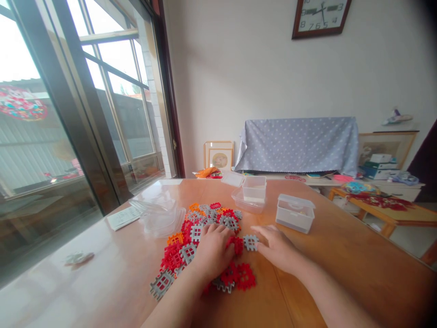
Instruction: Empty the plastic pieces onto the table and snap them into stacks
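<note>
A heap of flat waffle-shaped building pieces (191,237) in red, grey and orange lies on the wooden table (334,273). My left hand (212,250) rests on the heap with its fingers curled over red pieces; what it grips, if anything, is hidden. My right hand (278,248) lies to the right of the heap, fingers stretched toward a grey piece (251,242) that its fingertips touch beside a red piece (236,244).
A lidded clear box (295,212) stands right of the heap. Stacked clear tubs (253,191) sit behind it, more clear lids and tubs (160,214) to the left. A paper sheet (123,217) lies near the window. A covered cabinet (297,143) stands at the wall.
</note>
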The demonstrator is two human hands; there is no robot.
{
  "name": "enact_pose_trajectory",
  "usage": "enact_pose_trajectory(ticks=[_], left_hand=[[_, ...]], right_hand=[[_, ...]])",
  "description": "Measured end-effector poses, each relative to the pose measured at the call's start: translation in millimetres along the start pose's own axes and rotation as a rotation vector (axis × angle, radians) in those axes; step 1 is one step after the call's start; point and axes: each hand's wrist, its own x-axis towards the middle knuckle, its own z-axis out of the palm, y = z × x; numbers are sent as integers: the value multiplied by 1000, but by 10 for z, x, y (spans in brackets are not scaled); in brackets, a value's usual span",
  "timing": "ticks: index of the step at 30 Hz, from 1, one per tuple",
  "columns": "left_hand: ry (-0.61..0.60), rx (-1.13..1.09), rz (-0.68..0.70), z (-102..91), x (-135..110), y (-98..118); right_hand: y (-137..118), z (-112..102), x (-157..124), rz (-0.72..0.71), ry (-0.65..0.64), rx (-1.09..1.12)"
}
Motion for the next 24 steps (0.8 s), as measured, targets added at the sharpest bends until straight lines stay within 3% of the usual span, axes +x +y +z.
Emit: enact_pose_trajectory(ticks=[9, 24], left_hand=[[342, -214, -256, 18, 79, -438], [429, -300, -325, 40, 105, -557]], right_hand=[[-22, 17, -13, 4, -100, 23], [44, -13, -16, 26, -117, 100]])
